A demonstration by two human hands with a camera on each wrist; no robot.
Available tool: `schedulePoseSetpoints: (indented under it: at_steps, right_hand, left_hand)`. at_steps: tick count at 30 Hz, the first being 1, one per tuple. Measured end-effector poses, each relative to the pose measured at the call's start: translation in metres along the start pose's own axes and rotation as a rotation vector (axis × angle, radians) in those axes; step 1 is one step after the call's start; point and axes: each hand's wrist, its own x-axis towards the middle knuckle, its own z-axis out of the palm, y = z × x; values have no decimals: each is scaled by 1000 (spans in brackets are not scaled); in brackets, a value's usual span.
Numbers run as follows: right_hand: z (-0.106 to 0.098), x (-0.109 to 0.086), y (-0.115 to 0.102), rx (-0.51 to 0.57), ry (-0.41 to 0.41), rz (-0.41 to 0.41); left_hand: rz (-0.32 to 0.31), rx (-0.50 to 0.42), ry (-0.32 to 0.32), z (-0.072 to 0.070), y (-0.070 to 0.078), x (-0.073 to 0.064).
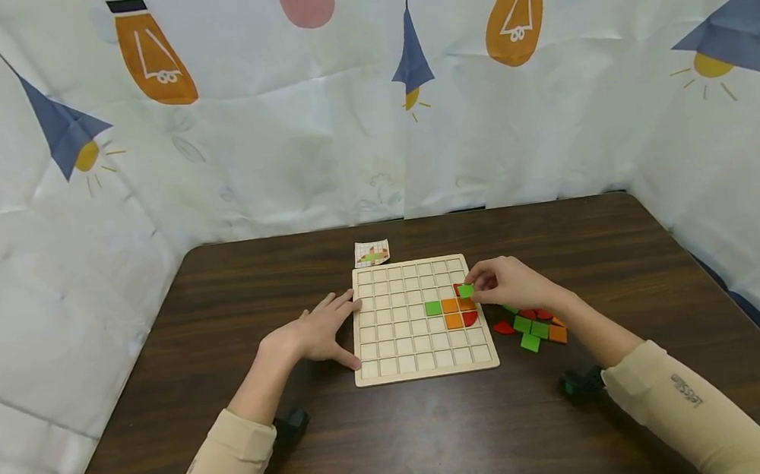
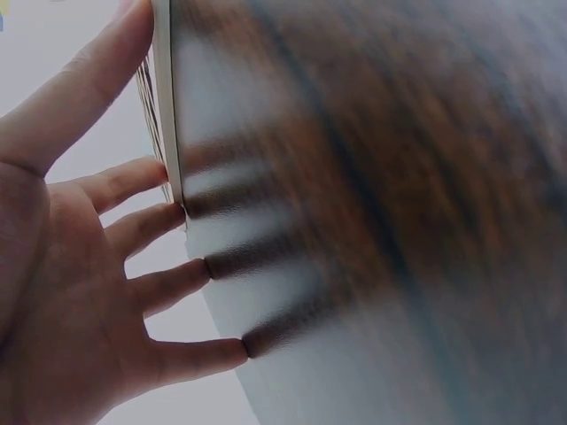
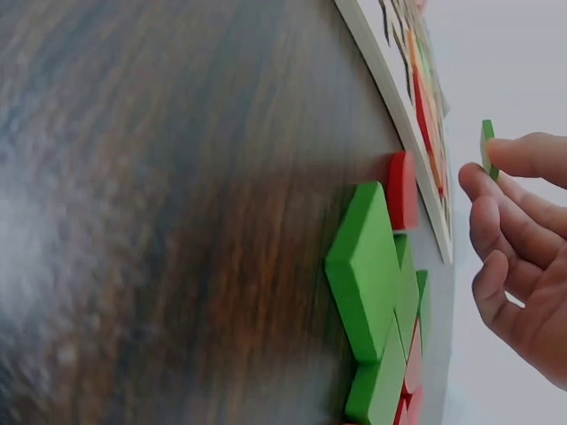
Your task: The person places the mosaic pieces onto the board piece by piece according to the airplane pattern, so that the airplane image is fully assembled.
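A pale wooden grid board lies mid-table. On its right side sit a green square, several orange squares and red rounded pieces. My right hand pinches a green tile between thumb and fingers, above the board's right edge; the right wrist view shows this green tile edge-on. My left hand rests at the board's left edge, thumb and fingers spread, and in the left wrist view the fingertips of this hand touch the board's side and the tabletop.
Loose green, red and orange pieces lie in a cluster right of the board, under the right forearm. A small pattern card lies behind the board. The dark wooden table ends at a white printed curtain.
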Motion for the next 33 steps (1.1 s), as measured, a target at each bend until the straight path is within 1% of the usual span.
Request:
schedulePoseSetpoints:
  at_steps: [5,9,14,22,33]
  right_hand:
    - [4,2,-7,5,-30,-26]
    - [7,3,-13,37,-48,-17]
    - [12,5,-16,46,-65,-5]
    - [20,9,-21,31,-83,-48]
    - [31,14,-25,81,-117,-82]
  left_hand:
    - [2,1,1,0,0,0]
    - [1,0,4,-1,0,-1]
    - [0,1,-1,-1,0,0]
    - [-2,16,-8,-1,-1,0]
    - [7,3,3,1,-2,1]
